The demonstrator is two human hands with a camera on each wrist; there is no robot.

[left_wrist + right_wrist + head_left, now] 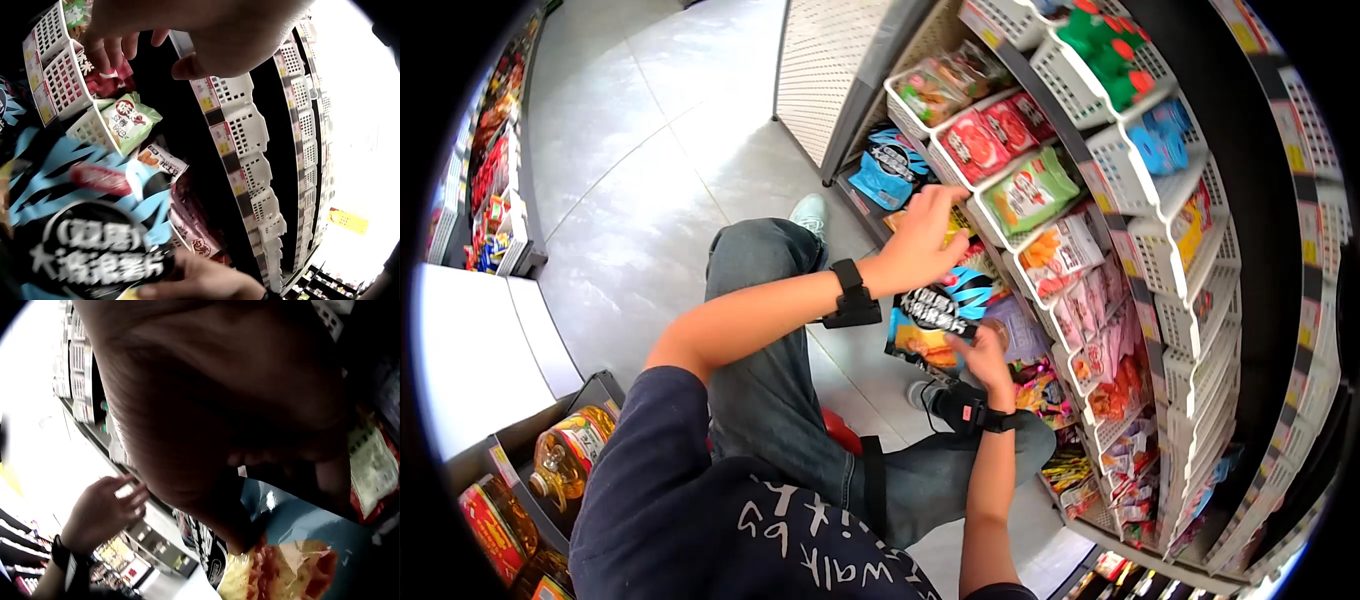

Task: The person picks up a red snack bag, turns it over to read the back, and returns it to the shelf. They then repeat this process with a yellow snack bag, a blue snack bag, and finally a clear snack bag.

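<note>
My left hand (920, 240) is raised beside the shelf baskets with its fingers loosely bent and nothing in them. In the left wrist view the same hand (206, 31) hangs above the baskets. Below it, my right hand (985, 362) pinches the edge of a black and blue snack bag (925, 325), thumb on its front. White lettering on the bag (103, 250) faces the left wrist view, which also shows the right hand (203, 280) at its lower edge. The right wrist view has the right hand (219, 412) in dark shadow over the bag (300, 550), hiding part of it.
White baskets (992, 222) of packaged snacks line the shelf on the right, including a green packet (1030, 195) and red packets (980, 145). More blue bags (890, 165) lie on the bottom shelf. Oil bottles (572, 455) stand at lower left. Grey floor tiles (630, 130) extend behind the crossed legs.
</note>
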